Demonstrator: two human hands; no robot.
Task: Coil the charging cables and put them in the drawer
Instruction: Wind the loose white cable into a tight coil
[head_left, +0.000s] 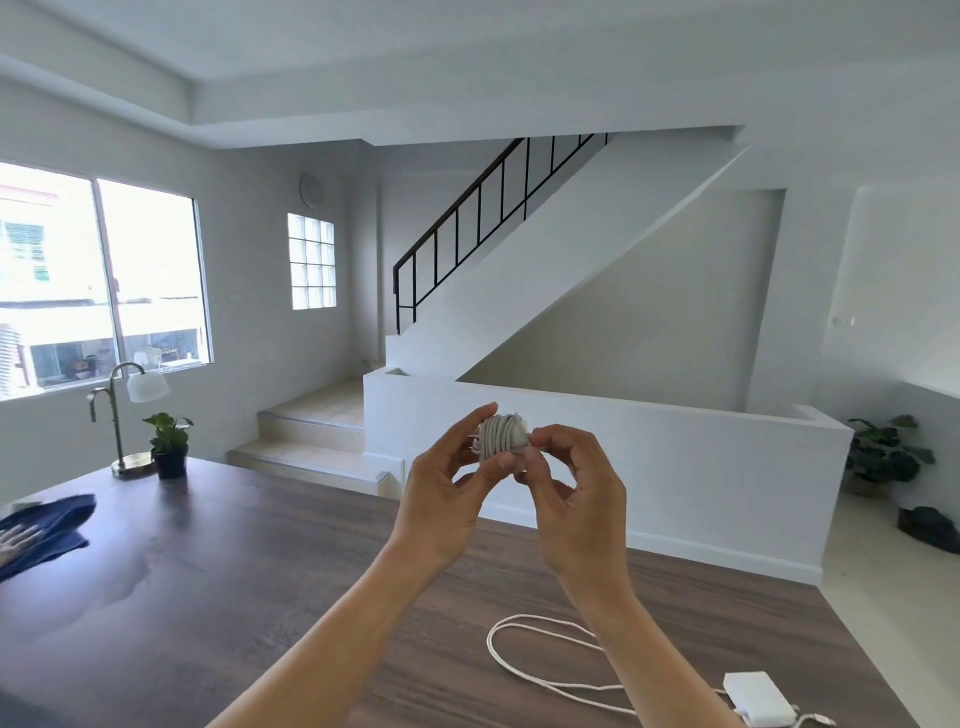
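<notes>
Up at chest height, well above the table (270, 597), both hands are closed on one small bundle — a white charging cable (500, 435) wound into tight loops. The left hand (449, 488) pinches it between thumb and fingertips from the left side; the right hand (574, 483) closes on its right end, where a loose tail seems to be getting tucked, though the fingers hide the tip. Such a bundle is light and soft, and its loops likely want to spring apart, so the sound hold is across the windings, squeezing them together, not by one strand or by a plug.

A second cable (540, 670) lies loose on the table near the right forearm, uncoiled in a wide loop and running to a white power adapter (761, 697) at the lower right edge. That block looks rigid and the heaviest piece here; I would lift it by the body and let the thin cord trail, not drag it by the cord.

Count: two cables — one coiled in hand, one still slack — and one adapter. No drawer is visible from this view
</notes>
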